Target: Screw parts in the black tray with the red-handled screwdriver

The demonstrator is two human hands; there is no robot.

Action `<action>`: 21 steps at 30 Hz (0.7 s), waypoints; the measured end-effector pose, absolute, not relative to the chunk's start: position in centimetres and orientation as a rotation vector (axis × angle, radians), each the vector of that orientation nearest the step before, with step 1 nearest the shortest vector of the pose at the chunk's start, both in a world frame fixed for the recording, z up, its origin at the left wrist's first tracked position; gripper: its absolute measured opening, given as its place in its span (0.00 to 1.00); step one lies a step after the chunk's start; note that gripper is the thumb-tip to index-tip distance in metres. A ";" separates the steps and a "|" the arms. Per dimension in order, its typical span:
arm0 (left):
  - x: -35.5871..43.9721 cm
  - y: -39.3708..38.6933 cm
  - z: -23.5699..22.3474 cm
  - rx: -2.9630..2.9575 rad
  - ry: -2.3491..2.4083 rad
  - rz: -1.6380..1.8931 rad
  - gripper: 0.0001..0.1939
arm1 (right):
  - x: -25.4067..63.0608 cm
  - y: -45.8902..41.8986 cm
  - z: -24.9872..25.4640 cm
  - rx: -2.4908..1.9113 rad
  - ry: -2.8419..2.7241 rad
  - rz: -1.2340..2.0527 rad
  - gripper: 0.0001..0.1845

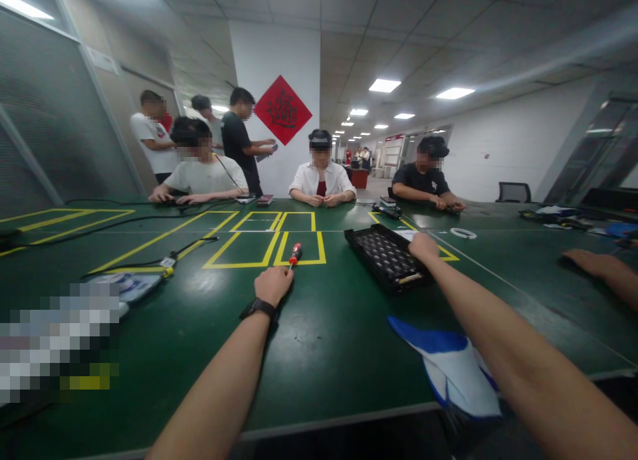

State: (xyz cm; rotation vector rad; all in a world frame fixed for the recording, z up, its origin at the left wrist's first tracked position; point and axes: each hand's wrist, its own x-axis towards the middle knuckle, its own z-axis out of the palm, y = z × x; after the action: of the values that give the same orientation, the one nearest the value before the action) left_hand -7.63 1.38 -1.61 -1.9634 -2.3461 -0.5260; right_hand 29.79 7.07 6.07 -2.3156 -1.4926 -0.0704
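My left hand [273, 285], with a black band on its wrist, is closed around the shaft end of a screwdriver [296, 252]. The red and black handle points away from me over a yellow-taped rectangle [323, 248]. To the right lies a black rectangular tray [386, 254] with rows of shiny, pale patches inside. Curled at its right edge is my right hand [423, 246]; its fingertips are mostly hidden. Just beyond that hand, a white piece [406, 234] shows partly. A blue and white cloth-like item [456, 363] lies nearer me, below my right forearm.
Yellow tape outlines mark the green table [319, 340]. Black cables [124, 224] and a flat packet [134, 284] are on the left. A white ring [463, 233] lies at right, near another person's hand [585, 262]. Several people sit or stand across the table.
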 end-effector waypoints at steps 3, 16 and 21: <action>-7.8 1.4 -1.6 -2.078 -2.296 -0.550 0.21 | 36.5 5.1 6.1 -2.411 -1.397 -0.052 0.14; -7.0 2.0 -1.7 -1.996 -2.324 -0.539 0.19 | 51.4 0.9 2.6 -2.578 -1.326 -0.027 0.05; -7.3 2.0 -1.7 -2.015 -2.319 -0.550 0.18 | 52.9 1.8 1.7 -2.550 -1.411 -0.012 0.06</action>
State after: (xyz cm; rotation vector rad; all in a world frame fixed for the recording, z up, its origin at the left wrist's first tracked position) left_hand -7.26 2.00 -1.72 -2.0147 -2.3189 -0.5496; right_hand 52.86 1.85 1.74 -2.5504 -1.4107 -0.0119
